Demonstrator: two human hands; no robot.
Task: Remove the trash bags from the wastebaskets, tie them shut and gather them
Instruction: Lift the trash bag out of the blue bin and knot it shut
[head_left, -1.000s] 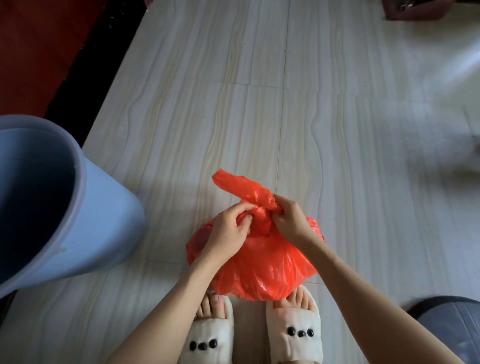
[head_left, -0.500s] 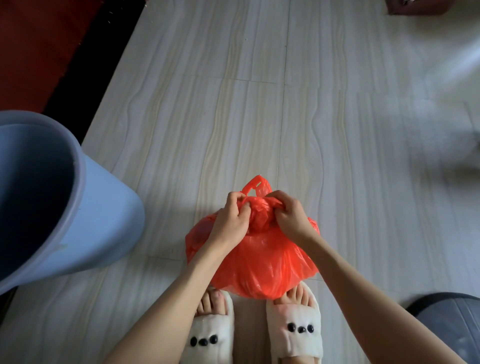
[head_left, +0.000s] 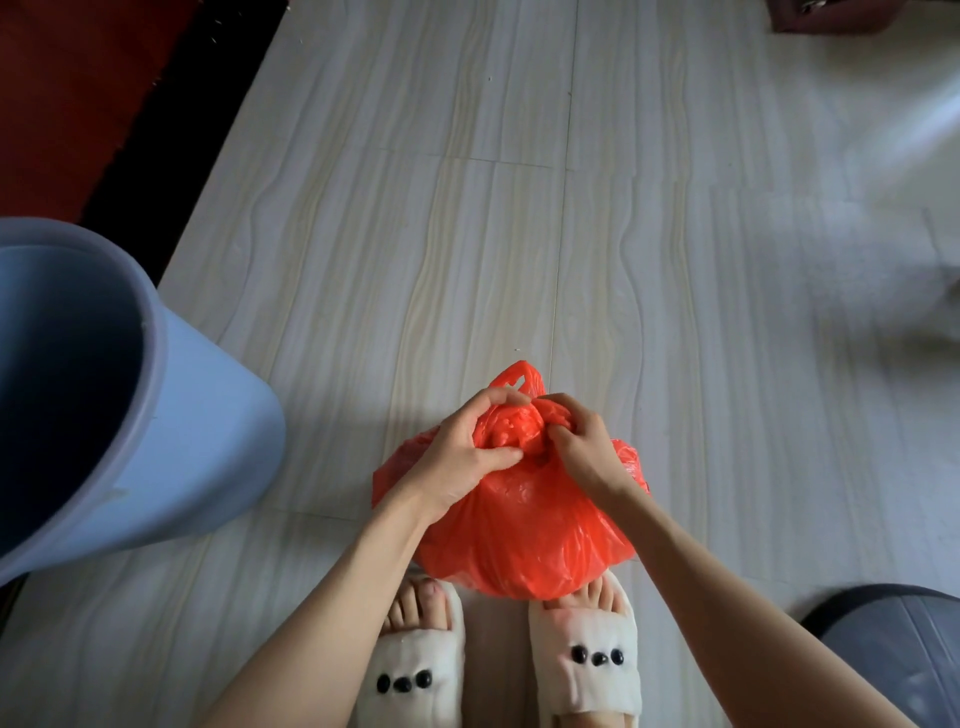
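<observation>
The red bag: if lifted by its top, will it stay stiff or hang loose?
The red bag would likely sag, since its thin plastic crumples where the left hand and right hand grip it. Its rounded belly suggests some contents, probably light. The glossy film may slip.

Wastebasket (head_left: 156, 415): cut off by the left edge; its inside was too dark to read.
Trash bag (head_left: 524, 525): its gathered neck was partly covered by the left hand (head_left: 457, 457) and right hand (head_left: 582, 452); the contents could not be made out through the plastic.
Toes: partly hidden under the bag's lower bulge.
Slippers (head_left: 587, 670): heels cut off by the bottom edge.
Dark grey object (head_left: 893, 644): cropped at the bottom-right corner, unidentifiable.
Dark reddish object (head_left: 852, 15): cropped at the top edge, blurred.
Red rug (head_left: 67, 88): cut off at the top-left corner.
</observation>
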